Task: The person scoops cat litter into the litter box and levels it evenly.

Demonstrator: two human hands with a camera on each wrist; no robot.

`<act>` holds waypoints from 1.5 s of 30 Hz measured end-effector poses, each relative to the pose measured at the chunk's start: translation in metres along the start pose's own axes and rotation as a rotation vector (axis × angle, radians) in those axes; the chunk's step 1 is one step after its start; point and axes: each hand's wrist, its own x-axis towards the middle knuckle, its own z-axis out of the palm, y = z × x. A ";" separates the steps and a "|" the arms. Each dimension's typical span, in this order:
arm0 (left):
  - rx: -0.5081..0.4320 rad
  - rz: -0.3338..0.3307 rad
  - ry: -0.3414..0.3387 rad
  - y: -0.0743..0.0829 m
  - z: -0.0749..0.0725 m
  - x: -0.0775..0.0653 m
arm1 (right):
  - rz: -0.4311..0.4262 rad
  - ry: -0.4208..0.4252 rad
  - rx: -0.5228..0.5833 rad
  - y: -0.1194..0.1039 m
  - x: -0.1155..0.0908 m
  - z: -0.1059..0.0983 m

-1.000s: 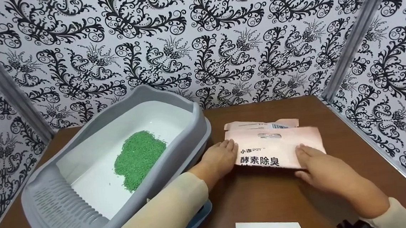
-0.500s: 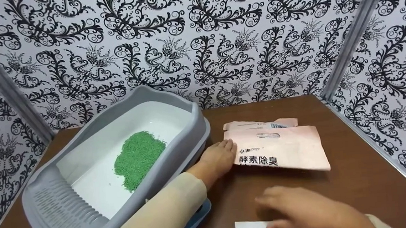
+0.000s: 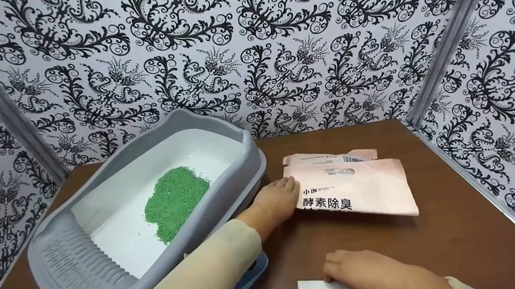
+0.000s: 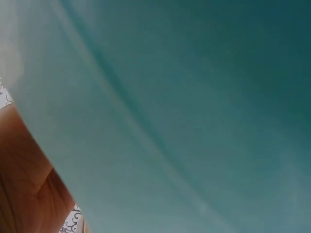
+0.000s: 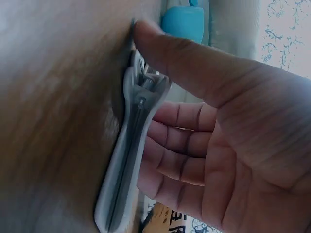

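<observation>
A folded pale pink bag (image 3: 374, 188) with dark printed lettering lies on the table. My left hand (image 3: 276, 201) rests on the bag's left edge with its fingers extended. In the left wrist view, only part of that hand (image 4: 24, 179) shows beside a blurred teal surface. Near the table's front my right hand (image 3: 370, 270) has its fingers curled at a white bag clip (image 3: 313, 286). The right wrist view has the thumb at the clip's (image 5: 121, 165) handle end and the fingers along its far side. The clip lies at the table surface.
A grey litter box (image 3: 253, 163) with a white inside stands at the left, with a heap of green litter (image 3: 177, 200) in it. A blue object (image 3: 251, 278) sits under its right side, near the left forearm. Patterned walls (image 3: 297, 69) bound the brown table (image 3: 343, 140).
My right hand has left the bag's right side, come down toward the front and taken hold of the white bag clip. The bag's right corner shows uncovered. My left hand has stayed put.
</observation>
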 end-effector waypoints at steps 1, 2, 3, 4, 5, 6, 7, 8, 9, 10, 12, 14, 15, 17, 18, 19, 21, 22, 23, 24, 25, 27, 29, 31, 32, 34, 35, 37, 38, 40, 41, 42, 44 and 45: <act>-0.002 0.000 -0.002 0.000 0.000 0.000 | -0.006 0.006 -0.004 0.000 0.000 0.001; -0.003 0.000 -0.003 0.000 -0.001 0.000 | -0.011 0.011 -0.008 0.000 0.000 0.001; -0.006 -0.001 -0.002 -0.001 -0.001 0.000 | -0.014 0.013 -0.012 0.000 0.001 0.001; -0.006 -0.001 -0.001 -0.001 -0.001 -0.001 | -0.015 0.014 -0.014 0.000 0.001 0.001; -0.008 -0.002 -0.001 -0.001 -0.002 -0.001 | -0.014 0.016 -0.017 0.000 0.000 0.001; -0.010 -0.003 -0.001 -0.001 -0.002 -0.001 | -0.011 0.016 -0.017 0.000 0.000 0.001; -0.012 -0.003 -0.002 -0.001 -0.002 -0.001 | -0.008 0.013 -0.018 0.001 0.000 0.001; -0.013 -0.003 -0.002 -0.001 -0.002 -0.001 | -0.005 0.011 -0.019 0.001 0.000 0.001; -0.013 -0.003 -0.004 -0.001 -0.002 -0.001 | -0.004 0.010 -0.019 0.001 0.000 0.000; -0.012 -0.003 -0.006 -0.001 -0.002 -0.001 | -0.003 0.010 -0.018 0.002 -0.001 0.000; -0.010 -0.002 -0.009 0.000 -0.002 0.000 | -0.004 0.002 -0.016 0.002 -0.001 -0.002; -0.005 0.000 -0.009 0.000 -0.002 0.000 | -0.001 -0.004 -0.002 0.002 -0.002 -0.004; -0.002 0.000 -0.008 0.000 -0.002 0.000 | -0.001 -0.003 0.003 0.002 -0.002 -0.006; -0.001 -0.001 -0.007 0.000 -0.002 0.000 | -0.003 0.001 0.013 0.003 -0.002 -0.010; -0.003 -0.001 -0.011 0.000 -0.001 0.000 | -0.003 0.009 0.022 0.003 -0.003 -0.012; -0.006 -0.002 -0.015 0.000 -0.001 0.000 | 0.000 0.018 0.034 0.003 -0.003 -0.013; -0.014 -0.004 -0.025 0.000 -0.001 0.000 | 0.004 0.041 0.045 0.004 -0.003 -0.017; -0.017 -0.004 -0.029 0.000 -0.001 0.000 | 0.007 0.049 0.051 0.004 -0.003 -0.018; -0.021 -0.005 -0.034 0.000 -0.001 0.000 | 0.012 0.057 0.056 0.005 -0.003 -0.019; -0.025 -0.006 -0.036 0.000 -0.001 0.000 | 0.019 0.065 0.058 0.005 -0.003 -0.020; -0.027 -0.006 -0.034 0.000 -0.001 0.000 | 0.025 0.072 0.058 0.005 -0.002 -0.020; -0.030 -0.006 -0.029 -0.001 -0.001 0.000 | 0.034 0.082 0.042 0.006 -0.001 -0.019; -0.034 -0.005 -0.024 -0.001 -0.001 0.000 | 0.048 0.085 0.025 0.007 0.000 -0.018; -0.036 -0.003 -0.021 -0.001 -0.001 0.000 | 0.074 0.076 0.016 0.008 0.000 -0.016; -0.038 -0.001 -0.020 -0.001 -0.002 0.000 | 0.088 0.070 0.014 0.009 0.000 -0.015; -0.038 0.001 -0.019 -0.001 -0.002 0.000 | 0.111 0.055 0.020 0.012 0.000 -0.014; -0.039 0.001 -0.019 -0.001 -0.002 0.000 | 0.117 0.052 0.023 0.013 0.000 -0.014; -0.036 0.002 -0.016 -0.001 -0.002 0.000 | 0.117 0.055 0.031 0.016 0.000 -0.013; -0.037 0.002 -0.014 -0.001 -0.002 0.000 | 0.110 0.064 0.032 0.017 0.000 -0.013; -0.036 0.002 -0.011 -0.001 -0.002 0.000 | 0.097 0.084 0.034 0.018 0.000 -0.013; -0.035 0.002 -0.010 -0.001 -0.002 -0.001 | 0.092 0.096 0.031 0.019 0.000 -0.013; -0.035 0.002 -0.010 -0.001 -0.002 -0.001 | 0.090 0.108 0.031 0.019 -0.001 -0.013; -0.033 0.001 -0.011 -0.001 -0.002 0.000 | 0.092 0.134 0.027 0.020 -0.001 -0.014; -0.032 0.001 -0.010 -0.001 -0.002 0.000 | 0.097 0.148 0.023 0.021 0.000 -0.014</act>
